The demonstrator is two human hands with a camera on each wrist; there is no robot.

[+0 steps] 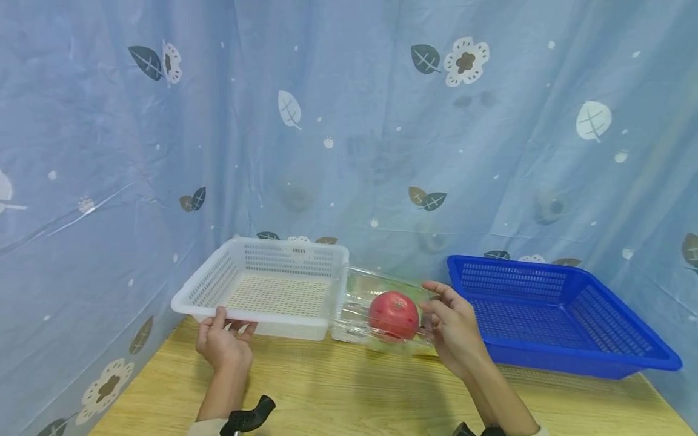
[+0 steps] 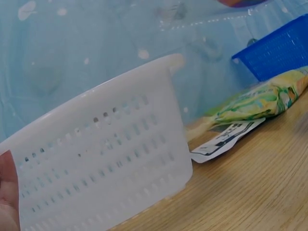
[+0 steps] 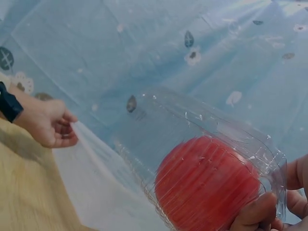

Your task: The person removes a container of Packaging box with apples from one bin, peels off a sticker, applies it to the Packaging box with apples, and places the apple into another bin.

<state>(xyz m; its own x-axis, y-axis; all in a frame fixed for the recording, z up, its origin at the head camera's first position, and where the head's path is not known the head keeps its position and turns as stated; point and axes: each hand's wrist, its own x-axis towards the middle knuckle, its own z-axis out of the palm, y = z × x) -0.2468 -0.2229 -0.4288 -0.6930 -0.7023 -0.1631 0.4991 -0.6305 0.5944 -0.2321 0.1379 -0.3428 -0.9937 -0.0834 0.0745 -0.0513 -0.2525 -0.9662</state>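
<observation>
Head view: a clear plastic box [image 1: 355,306] with round red fruit [image 1: 394,316] is pinched by the right hand [image 1: 458,330], three o'clock of the oblong white plastic basket [image 1: 294,318] gripped by the left hand [image 1: 226,345]; level handling is advised.

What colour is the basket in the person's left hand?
The basket is white, with slotted sides; it shows best in the head view.

Before a curtain [image 1: 371,145] we see a left basket [image 1: 283,325] and a right basket [image 1: 567,358]; between these 2 is a container [image 1: 354,313] with a fruit [image 1: 394,316] inside, above a packet [image 2: 262,100] lying on the table [image 1: 360,393].
</observation>
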